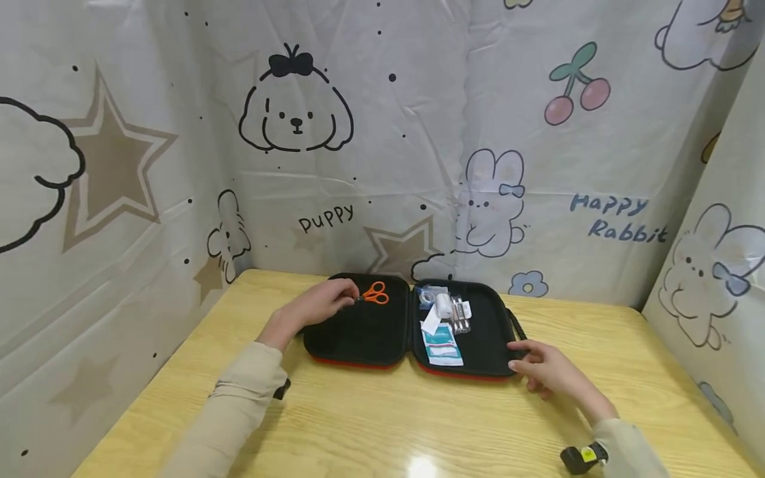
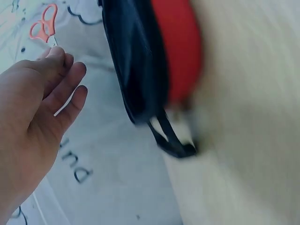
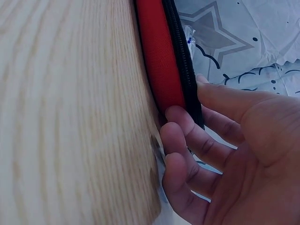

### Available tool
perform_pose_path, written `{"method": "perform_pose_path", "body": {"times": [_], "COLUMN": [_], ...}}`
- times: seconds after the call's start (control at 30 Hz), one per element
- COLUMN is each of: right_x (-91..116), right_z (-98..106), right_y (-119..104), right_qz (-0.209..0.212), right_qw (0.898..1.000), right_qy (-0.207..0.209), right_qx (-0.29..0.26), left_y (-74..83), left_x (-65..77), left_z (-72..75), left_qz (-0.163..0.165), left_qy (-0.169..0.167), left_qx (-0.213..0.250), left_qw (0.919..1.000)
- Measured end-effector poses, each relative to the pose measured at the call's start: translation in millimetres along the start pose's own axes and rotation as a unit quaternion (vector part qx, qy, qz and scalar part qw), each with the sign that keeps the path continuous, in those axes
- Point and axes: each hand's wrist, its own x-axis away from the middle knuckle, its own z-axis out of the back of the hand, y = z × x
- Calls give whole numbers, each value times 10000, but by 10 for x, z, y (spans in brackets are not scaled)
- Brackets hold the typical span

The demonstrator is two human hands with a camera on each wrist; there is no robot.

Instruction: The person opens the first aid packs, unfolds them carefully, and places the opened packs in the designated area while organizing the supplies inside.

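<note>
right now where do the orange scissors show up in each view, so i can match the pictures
Head: orange scissors near the middle, a little below centre, pinched in the left hand over the left half of the open case.
Left wrist: orange scissors in the upper left corner, just above the hand.
Right wrist: not in this picture.
Shared landmark: the case, its red outside visible in all three.

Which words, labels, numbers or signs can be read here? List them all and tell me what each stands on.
"puppy": on the patterned cloth, below the dog drawing.
"Happy Rabbit": on the same cloth, below the cherries.
Too small to read: print on the green packet in the case; any on the yellow label by the right wrist.
Too unclear to quote: turned letters on the cloth, left wrist view.
</note>
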Motion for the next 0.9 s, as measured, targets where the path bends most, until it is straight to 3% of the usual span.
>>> {"method": "perform_pose_path", "body": {"times": [0.23,0.37,0.67,0.9], "right_x": [8,4,10,-2], "right_z": [17,5,21,3], "right_y": [38,36,24,16], "right_qz": [16,1,47,48], "right_qw": [10000,10000,10000,9999], "right_qy": [24,15,17,25], "right_qx": [-19,-58,-62,-106], "left_y": [-180,-268,-393,-363], "left_x": [402,563,736,767], "left_z": [124,180,223,192], "left_qz": [470,541,339,131], "left_qy": [-161,-115,-425,-693], "left_qx": [-10,-119,-261,-648], "left_qw": [9988,9984,9982,9954]}}
